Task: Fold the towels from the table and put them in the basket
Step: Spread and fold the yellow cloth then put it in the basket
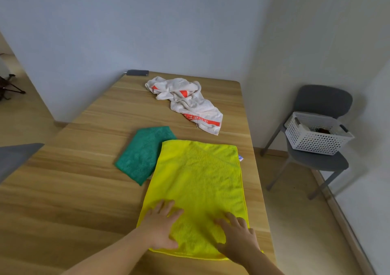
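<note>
A yellow towel (198,186) lies flat on the wooden table (69,194), folded into a long rectangle near the right edge. My left hand (161,226) presses flat on its near left part, fingers straight. My right hand (236,234) rests flat on its near right part. A green towel (143,154) lies folded to the left, one corner tucked under the yellow one. A crumpled white towel with red print (185,101) sits at the far end. The white perforated basket (316,135) stands on a grey chair to the right of the table.
The grey chair (322,160) stands close to the table's right side in the corner. A dark flat object (137,72) lies at the table's far edge by the wall. A grey chair back (12,158) shows at the left.
</note>
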### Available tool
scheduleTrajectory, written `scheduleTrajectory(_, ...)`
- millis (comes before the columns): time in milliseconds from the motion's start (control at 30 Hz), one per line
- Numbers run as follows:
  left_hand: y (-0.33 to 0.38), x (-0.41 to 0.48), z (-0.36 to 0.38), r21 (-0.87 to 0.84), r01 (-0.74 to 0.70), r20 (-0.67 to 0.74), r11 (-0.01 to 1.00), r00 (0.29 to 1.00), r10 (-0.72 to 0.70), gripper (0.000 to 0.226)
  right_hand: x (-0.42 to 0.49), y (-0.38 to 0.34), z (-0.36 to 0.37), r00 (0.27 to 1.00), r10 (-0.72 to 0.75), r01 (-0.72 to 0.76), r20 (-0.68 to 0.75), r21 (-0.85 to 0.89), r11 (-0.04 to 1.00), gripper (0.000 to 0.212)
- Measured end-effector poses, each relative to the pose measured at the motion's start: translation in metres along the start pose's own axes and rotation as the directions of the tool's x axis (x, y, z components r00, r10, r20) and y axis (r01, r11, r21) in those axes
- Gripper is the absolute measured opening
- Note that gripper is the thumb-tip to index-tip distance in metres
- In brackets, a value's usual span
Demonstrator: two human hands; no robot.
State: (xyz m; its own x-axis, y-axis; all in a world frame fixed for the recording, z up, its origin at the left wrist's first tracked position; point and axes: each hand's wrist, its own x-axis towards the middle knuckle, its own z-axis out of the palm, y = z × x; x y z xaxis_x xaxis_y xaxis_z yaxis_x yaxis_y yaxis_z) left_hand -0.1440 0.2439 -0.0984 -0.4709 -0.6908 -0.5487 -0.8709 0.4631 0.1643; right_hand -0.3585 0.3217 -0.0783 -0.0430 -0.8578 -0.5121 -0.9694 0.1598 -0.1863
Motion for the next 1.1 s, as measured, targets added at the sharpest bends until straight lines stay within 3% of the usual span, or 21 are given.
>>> scheduleTrajectory(133, -0.005, -0.005, 0.013, -0.006, -0.063, -0.11, 0.998, 0.992, 0.062, 0.075, -0.005, 0.008, 0.009, 0.999, -0.017, 0.016, -0.034, -0.055, 0.998, 0.065)
scheduleTrajectory(233, -0.013, -0.013, 0.024, -0.108, -0.181, -0.282, 0.978, 0.949, 0.144, 0.04, -0.007, 0.01, 0.009, 0.998, -0.055, 0.054, -0.015, -0.075, 0.996, 0.069)
scheduleTrajectory(333, -0.021, -0.014, 0.035, -0.124, -0.266, -0.42, 0.956, 0.887, 0.192, 0.035, -0.009, 0.01, 0.008, 0.991, -0.119, 0.126, 0.063, -0.13, 0.983, 0.067)
scheduleTrajectory(500, -0.021, -0.027, 0.03, 0.0, -0.206, -0.142, 0.978, 0.969, 0.204, 0.076, -0.014, 0.007, 0.013, 0.99, -0.134, 0.139, 0.052, -0.113, 0.984, 0.041)
scheduleTrajectory(667, -0.016, -0.034, 0.029, 0.027, -0.174, -0.179, 0.984, 0.968, 0.176, 0.028, -0.017, 0.004, 0.013, 0.99, -0.137, 0.138, 0.018, -0.069, 0.988, 0.025)
scheduleTrajectory(733, -0.014, -0.035, 0.024, 0.017, -0.162, -0.15, 0.987, 0.975, 0.163, 0.027, -0.017, 0.003, 0.007, 0.994, -0.109, 0.11, 0.028, -0.041, 0.993, 0.026)
scheduleTrajectory(900, -0.007, -0.039, -0.016, 0.002, -0.101, 0.093, 0.995, 0.991, 0.1, 0.033, -0.015, -0.005, -0.015, 0.989, -0.073, 0.077, 0.129, -0.023, 0.997, 0.024)
scheduleTrajectory(967, -0.004, -0.038, -0.032, 0.022, -0.108, 0.207, 0.994, 0.973, 0.101, 0.034, -0.017, -0.005, -0.022, 0.975, -0.111, 0.118, 0.19, -0.03, 0.993, 0.009)
scheduleTrajectory(1100, -0.004, -0.038, -0.055, -0.029, -0.078, 0.353, 0.996, 0.932, 0.084, 0.037, -0.021, 0.0, -0.038, 0.945, -0.153, 0.142, 0.29, 0.058, 0.988, 0.016)
